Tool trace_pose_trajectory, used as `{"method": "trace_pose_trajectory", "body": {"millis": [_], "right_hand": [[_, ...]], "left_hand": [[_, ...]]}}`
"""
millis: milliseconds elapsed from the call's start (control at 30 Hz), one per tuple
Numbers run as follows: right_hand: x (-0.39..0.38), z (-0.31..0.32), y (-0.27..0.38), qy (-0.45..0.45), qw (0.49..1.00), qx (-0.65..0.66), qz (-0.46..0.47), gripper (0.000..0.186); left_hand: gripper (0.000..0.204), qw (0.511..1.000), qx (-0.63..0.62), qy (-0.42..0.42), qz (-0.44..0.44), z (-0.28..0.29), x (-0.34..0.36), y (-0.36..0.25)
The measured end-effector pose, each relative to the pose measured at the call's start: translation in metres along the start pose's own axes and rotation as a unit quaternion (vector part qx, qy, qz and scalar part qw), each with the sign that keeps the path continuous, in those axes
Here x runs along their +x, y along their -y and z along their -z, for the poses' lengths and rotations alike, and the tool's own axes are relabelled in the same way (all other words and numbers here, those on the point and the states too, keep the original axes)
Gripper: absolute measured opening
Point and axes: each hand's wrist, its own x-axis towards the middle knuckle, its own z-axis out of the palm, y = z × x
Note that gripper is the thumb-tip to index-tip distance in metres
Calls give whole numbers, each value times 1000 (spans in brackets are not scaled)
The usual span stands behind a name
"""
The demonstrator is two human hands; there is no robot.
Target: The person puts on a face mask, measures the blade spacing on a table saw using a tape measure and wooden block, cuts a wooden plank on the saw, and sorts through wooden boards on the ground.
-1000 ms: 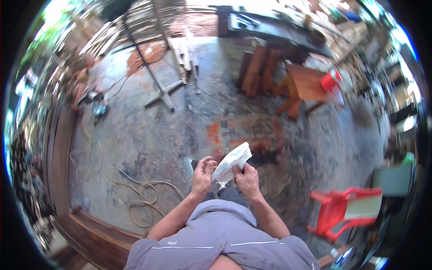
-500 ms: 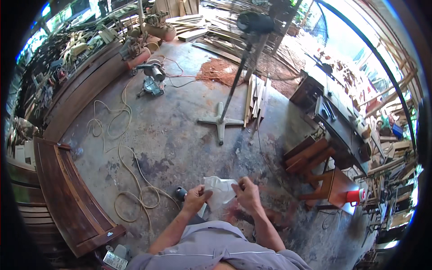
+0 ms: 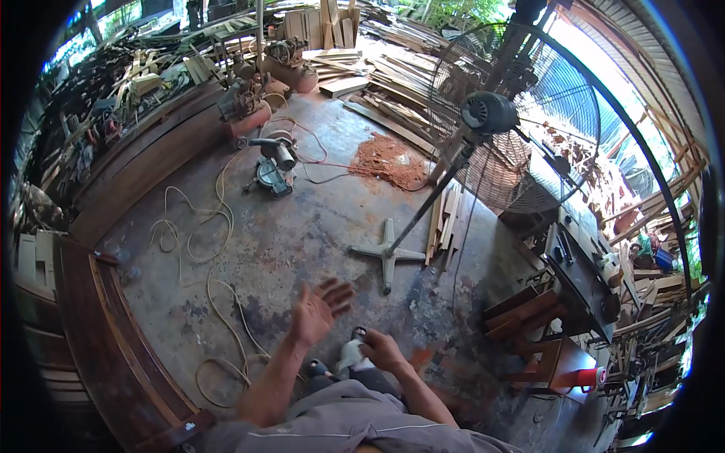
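Note:
My left hand is held out over the floor, palm showing and fingers spread, with nothing in it. To its right and nearer my body, my right hand is closed on a thin, crumpled white piece that looks like a plastic bag. The bag hangs from the fingers in front of my dark-trousered lap. Part of it is hidden by the fingers, so I cannot tell whether anything is inside.
A large pedestal fan stands ahead on a cross-shaped base. Farther off sit a miter saw, a sawdust heap and an air compressor. A hose winds over the floor. A wooden panel lies left; a red jug stands right.
My left hand has let go of the white bag and opened, moving up and left. The right hand has drawn the bag lower and closer to me. The view has tilted upward.

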Motion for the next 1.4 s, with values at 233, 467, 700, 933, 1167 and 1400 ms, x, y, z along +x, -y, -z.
{"method": "trace_pose_trajectory", "body": {"millis": [233, 467, 700, 933, 1167, 1400], "right_hand": [[60, 19, -49, -43, 987, 93, -125, 20], [219, 25, -81, -23, 980, 171, 97, 20], [357, 4, -11, 249, 924, 110, 267, 21], [411, 67, -38, 258, 940, 34, 223, 23], [535, 151, -41, -68, 995, -51, 60, 25], [653, 180, 28, -216, 975, -49, -3, 27]], "left_hand": [[48, 677, 729, 8, -103, 21, 38, -44], [41, 503, 757, 385, -161, -26, 183, -32], [35, 149, 695, 688, -144, -204, 295, -100], [19, 496, 753, 284, -325, -216, 285, -220], [9, 751, 560, 79, -341, -175, 442, -456], [39, 388, 845, 368, -8, -27, 636, -310]]}}
